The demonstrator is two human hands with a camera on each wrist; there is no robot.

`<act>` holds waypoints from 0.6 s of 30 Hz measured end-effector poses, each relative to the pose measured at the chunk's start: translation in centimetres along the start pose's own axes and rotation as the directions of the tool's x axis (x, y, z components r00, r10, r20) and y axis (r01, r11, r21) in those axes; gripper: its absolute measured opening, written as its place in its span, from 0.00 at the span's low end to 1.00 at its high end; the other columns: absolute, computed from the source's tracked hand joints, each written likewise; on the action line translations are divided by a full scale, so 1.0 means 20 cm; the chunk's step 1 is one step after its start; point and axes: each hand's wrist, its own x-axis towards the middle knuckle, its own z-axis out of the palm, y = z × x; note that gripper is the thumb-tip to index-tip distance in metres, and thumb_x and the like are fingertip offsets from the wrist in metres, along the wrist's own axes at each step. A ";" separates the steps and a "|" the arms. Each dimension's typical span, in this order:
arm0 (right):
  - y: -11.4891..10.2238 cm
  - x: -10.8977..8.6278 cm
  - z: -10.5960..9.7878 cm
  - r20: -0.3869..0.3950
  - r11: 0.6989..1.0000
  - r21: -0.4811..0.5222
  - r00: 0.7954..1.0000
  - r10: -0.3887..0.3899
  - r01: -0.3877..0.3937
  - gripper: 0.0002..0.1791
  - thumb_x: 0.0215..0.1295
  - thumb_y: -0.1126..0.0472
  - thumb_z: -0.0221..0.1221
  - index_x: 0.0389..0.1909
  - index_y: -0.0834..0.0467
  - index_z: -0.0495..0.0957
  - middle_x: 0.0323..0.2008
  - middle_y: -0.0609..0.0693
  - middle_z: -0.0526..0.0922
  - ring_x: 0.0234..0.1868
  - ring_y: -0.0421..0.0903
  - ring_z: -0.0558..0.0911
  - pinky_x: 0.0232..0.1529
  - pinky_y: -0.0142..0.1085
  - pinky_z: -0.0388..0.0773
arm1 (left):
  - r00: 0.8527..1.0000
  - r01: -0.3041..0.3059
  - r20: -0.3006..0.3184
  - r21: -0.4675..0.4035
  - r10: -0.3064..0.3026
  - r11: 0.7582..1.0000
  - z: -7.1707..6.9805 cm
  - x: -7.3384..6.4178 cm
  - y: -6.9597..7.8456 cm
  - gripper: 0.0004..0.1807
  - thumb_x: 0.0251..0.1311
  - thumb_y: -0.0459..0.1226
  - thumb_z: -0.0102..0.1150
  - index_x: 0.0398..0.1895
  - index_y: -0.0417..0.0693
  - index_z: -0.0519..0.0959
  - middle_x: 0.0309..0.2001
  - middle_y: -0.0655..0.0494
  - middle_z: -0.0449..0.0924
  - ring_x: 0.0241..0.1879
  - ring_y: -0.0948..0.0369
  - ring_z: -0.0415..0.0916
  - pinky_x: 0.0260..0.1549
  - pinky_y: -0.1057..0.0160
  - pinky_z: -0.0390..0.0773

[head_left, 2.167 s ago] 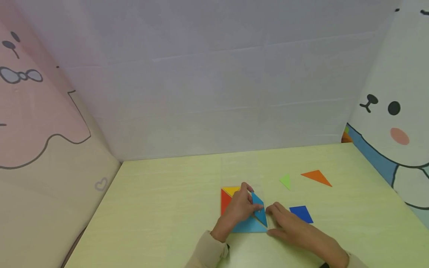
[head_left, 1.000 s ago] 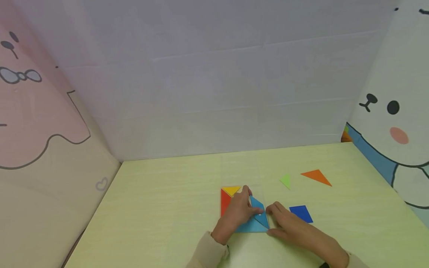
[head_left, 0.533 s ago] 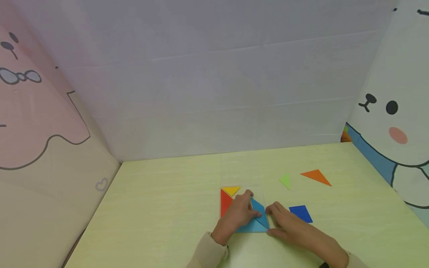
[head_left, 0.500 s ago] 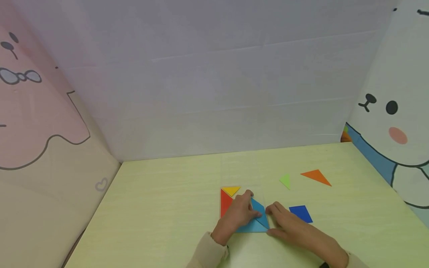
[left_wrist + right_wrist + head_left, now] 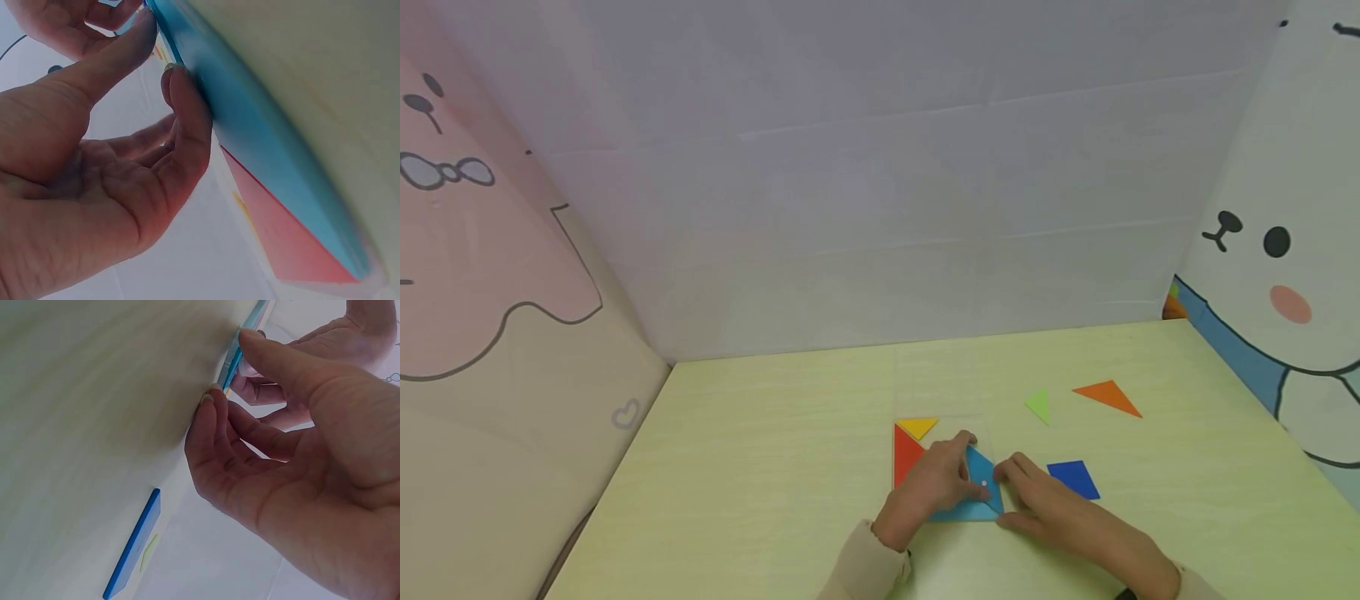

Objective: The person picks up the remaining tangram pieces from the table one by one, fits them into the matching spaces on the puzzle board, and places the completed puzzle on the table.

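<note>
In the head view, a blue parallelogram tangram piece [image 5: 983, 471] lies along the right side of a partly filled square of tangram pieces. My left hand [image 5: 934, 482] pinches it, with the thumb low on the piece and a fingertip at its far end. Under that hand lie a light-blue triangle [image 5: 958, 512] and a red triangle [image 5: 906, 454], both partly hidden. A small yellow triangle [image 5: 917, 427] sits at the far left corner. My right hand [image 5: 1047, 504] touches the square's right edge, fingertips beside the parallelogram and thumb at the near corner, also seen in the right wrist view.
To the right on the table [image 5: 760, 467] lie a dark-blue four-sided piece [image 5: 1073, 479], a small green triangle [image 5: 1039, 406] and an orange triangle [image 5: 1108, 397]. Faint outlines of a clear sheet or tray surround the square. Cloth-covered walls [image 5: 865, 275] stand behind and at both sides.
My left hand has moved a little to the right and nearer, carrying the blue parallelogram down toward the square's near right corner. The right hand has stayed in place.
</note>
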 end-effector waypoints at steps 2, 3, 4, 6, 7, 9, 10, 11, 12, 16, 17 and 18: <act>0.00 0.00 0.00 -0.001 1.000 -0.004 1.000 -0.008 0.008 0.22 0.68 0.56 0.68 0.55 0.61 0.72 0.49 0.47 0.72 0.43 0.40 0.73 0.45 0.35 0.78 | 1.000 -0.018 0.005 0.025 0.018 1.000 0.00 0.00 0.00 0.35 0.54 0.38 0.79 0.62 0.41 0.72 0.25 0.61 0.72 0.26 0.67 0.69 0.31 0.70 0.71; 0.00 0.00 0.00 -0.002 1.000 -0.006 1.000 -0.011 0.011 0.22 0.68 0.56 0.68 0.55 0.61 0.72 0.49 0.47 0.72 0.43 0.40 0.73 0.45 0.35 0.78 | 1.000 -0.025 0.007 0.033 0.025 0.999 0.00 0.00 0.00 0.34 0.54 0.38 0.79 0.62 0.42 0.73 0.25 0.61 0.72 0.26 0.67 0.68 0.31 0.70 0.71; 0.00 0.00 0.00 -0.004 1.000 -0.010 1.000 -0.015 0.015 0.22 0.68 0.56 0.67 0.55 0.61 0.72 0.49 0.47 0.71 0.43 0.40 0.74 0.46 0.35 0.78 | 0.999 -0.032 0.007 0.041 0.032 0.999 0.00 0.00 0.00 0.33 0.53 0.38 0.80 0.60 0.43 0.73 0.25 0.61 0.72 0.26 0.67 0.68 0.31 0.70 0.71; 0.01 0.00 0.00 -0.008 1.000 -0.017 1.000 -0.026 0.026 0.22 0.69 0.56 0.67 0.55 0.61 0.71 0.50 0.46 0.71 0.44 0.40 0.74 0.47 0.36 0.79 | 0.999 -0.042 0.004 0.051 0.042 0.998 0.00 0.00 0.00 0.32 0.53 0.39 0.80 0.58 0.43 0.74 0.25 0.61 0.72 0.26 0.67 0.68 0.30 0.70 0.70; 0.01 0.00 0.00 -0.010 0.999 -0.019 0.999 -0.032 0.032 0.22 0.69 0.56 0.67 0.55 0.61 0.71 0.50 0.46 0.71 0.44 0.40 0.74 0.47 0.36 0.79 | 0.999 -0.046 0.004 0.056 0.046 0.997 0.00 0.00 0.00 0.31 0.54 0.40 0.80 0.57 0.43 0.74 0.26 0.61 0.72 0.26 0.67 0.68 0.29 0.71 0.69; 0.01 0.00 0.01 -0.016 0.999 -0.022 0.999 -0.047 0.047 0.21 0.69 0.57 0.67 0.55 0.61 0.71 0.50 0.47 0.71 0.45 0.40 0.74 0.47 0.36 0.79 | 0.999 -0.040 0.004 0.066 0.040 0.997 0.00 0.00 0.00 0.31 0.53 0.41 0.80 0.56 0.44 0.73 0.27 0.60 0.71 0.27 0.66 0.67 0.30 0.70 0.68; 0.01 0.00 0.01 -0.017 0.998 -0.025 0.998 -0.052 0.052 0.21 0.69 0.57 0.67 0.55 0.61 0.71 0.50 0.47 0.71 0.45 0.41 0.74 0.48 0.37 0.79 | 0.999 -0.039 0.003 0.073 0.039 0.997 0.00 0.00 0.00 0.31 0.53 0.42 0.80 0.56 0.45 0.73 0.28 0.60 0.71 0.28 0.66 0.67 0.30 0.71 0.68; 0.02 0.00 0.01 -0.019 0.998 -0.027 0.998 -0.061 0.061 0.21 0.69 0.57 0.66 0.55 0.62 0.71 0.50 0.47 0.71 0.45 0.41 0.75 0.48 0.37 0.79 | 0.999 -0.036 0.002 0.079 0.036 0.996 0.00 -0.01 0.00 0.32 0.53 0.42 0.80 0.56 0.45 0.73 0.28 0.59 0.70 0.28 0.65 0.66 0.30 0.70 0.68; 0.02 0.00 0.01 -0.021 0.998 -0.027 0.998 -0.065 0.064 0.21 0.70 0.57 0.66 0.55 0.62 0.71 0.50 0.47 0.71 0.45 0.41 0.75 0.48 0.37 0.79 | 0.999 -0.032 0.002 0.087 0.032 0.996 0.00 -0.01 0.01 0.32 0.53 0.43 0.80 0.56 0.45 0.73 0.29 0.59 0.70 0.29 0.65 0.66 0.30 0.70 0.67; 0.02 0.00 0.00 -0.021 0.997 -0.036 0.997 -0.068 0.067 0.21 0.70 0.57 0.66 0.55 0.62 0.71 0.50 0.47 0.71 0.46 0.42 0.75 0.49 0.37 0.79 | 1.000 -0.026 0.002 0.116 0.026 0.993 0.00 -0.01 0.02 0.32 0.52 0.44 0.80 0.56 0.46 0.72 0.31 0.57 0.71 0.31 0.63 0.66 0.31 0.70 0.67; 0.02 0.00 0.01 -0.022 0.997 -0.034 0.998 -0.066 0.065 0.21 0.70 0.57 0.66 0.55 0.62 0.71 0.50 0.47 0.71 0.46 0.41 0.75 0.49 0.37 0.79 | 1.000 -0.024 0.003 0.122 0.024 0.992 0.00 -0.01 0.02 0.33 0.53 0.44 0.80 0.56 0.46 0.72 0.32 0.57 0.71 0.32 0.63 0.66 0.32 0.70 0.68; 0.02 0.00 0.01 -0.021 0.998 -0.031 0.998 -0.059 0.058 0.21 0.70 0.57 0.66 0.55 0.62 0.71 0.50 0.46 0.71 0.46 0.41 0.75 0.50 0.37 0.79 | 1.000 -0.025 0.003 0.129 0.024 0.991 0.00 -0.01 0.02 0.33 0.53 0.44 0.80 0.56 0.47 0.71 0.33 0.56 0.71 0.32 0.62 0.67 0.32 0.69 0.68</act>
